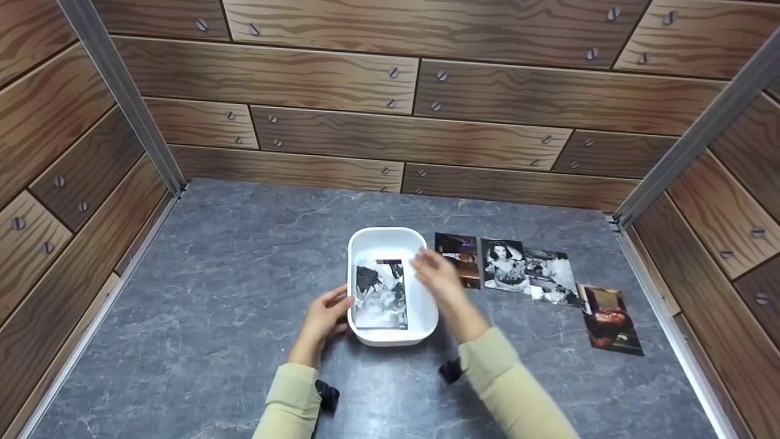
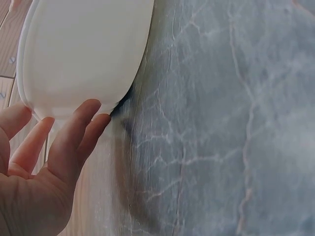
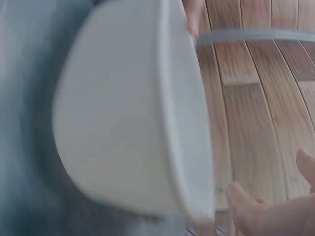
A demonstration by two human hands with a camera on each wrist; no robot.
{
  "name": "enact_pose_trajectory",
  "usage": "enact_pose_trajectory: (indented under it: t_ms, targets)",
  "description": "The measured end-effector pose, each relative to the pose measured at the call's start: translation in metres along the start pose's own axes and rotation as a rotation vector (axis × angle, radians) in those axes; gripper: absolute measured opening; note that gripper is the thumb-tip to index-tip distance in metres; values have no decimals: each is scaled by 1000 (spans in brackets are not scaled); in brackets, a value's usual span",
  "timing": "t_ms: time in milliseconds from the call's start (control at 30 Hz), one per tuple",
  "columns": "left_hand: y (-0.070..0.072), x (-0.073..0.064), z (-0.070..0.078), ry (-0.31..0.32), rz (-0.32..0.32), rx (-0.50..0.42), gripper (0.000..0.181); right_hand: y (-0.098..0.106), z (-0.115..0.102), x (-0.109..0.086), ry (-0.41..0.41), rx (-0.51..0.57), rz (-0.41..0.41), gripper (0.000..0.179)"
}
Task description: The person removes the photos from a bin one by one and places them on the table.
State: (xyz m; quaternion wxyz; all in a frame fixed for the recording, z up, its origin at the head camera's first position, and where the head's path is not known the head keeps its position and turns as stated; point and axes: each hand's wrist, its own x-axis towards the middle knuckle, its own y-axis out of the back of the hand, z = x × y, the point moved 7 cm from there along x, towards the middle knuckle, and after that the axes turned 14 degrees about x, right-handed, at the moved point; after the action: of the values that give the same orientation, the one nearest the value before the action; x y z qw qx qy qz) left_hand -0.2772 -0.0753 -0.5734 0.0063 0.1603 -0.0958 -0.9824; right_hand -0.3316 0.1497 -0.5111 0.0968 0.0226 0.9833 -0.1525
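Note:
A white tub [image 1: 423, 332] with rounded corners stands upright on the grey tabletop. Inside it lies a black-and-white photo [image 1: 381, 299], toward the left side. My left hand [image 1: 323, 318] touches the tub's left wall near the front; in the left wrist view its fingers [image 2: 66, 147] are spread and fairly straight, fingertips against the outside. Over the tub's right rim hovers my right hand [image 1: 440, 277], blurred. The right wrist view has that hand [image 3: 270, 211] beside the rim, thumb and fingers apart, with nothing seen between them.
Right of the tub lie a dark colour photo [image 1: 463, 259], a black-and-white portrait [image 1: 504, 265], another black-and-white photo [image 1: 551, 277] and a colour photo [image 1: 611, 320] nearer the right edge. Wood-patterned walls [image 1: 341, 128] enclose the tabletop [image 1: 231, 274] at the back and sides.

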Motion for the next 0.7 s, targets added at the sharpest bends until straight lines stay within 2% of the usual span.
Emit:
enact_pose_trajectory:
  t_ms: [133,333,600,700]
  targets:
    - [1,-1,0,6,0,2,46,-13,26,-1,-55,-126,5,63]
    - [1,-1,0,-10,1,-6,47,-18,53,-1,-103,-225,50,68]
    - [1,0,-1,0,12,0,46,-19,63,-3,-137,-340,128,74]
    - [1,1,0,1,18,9,45,-19,62,-1,-138,-429,151,73]
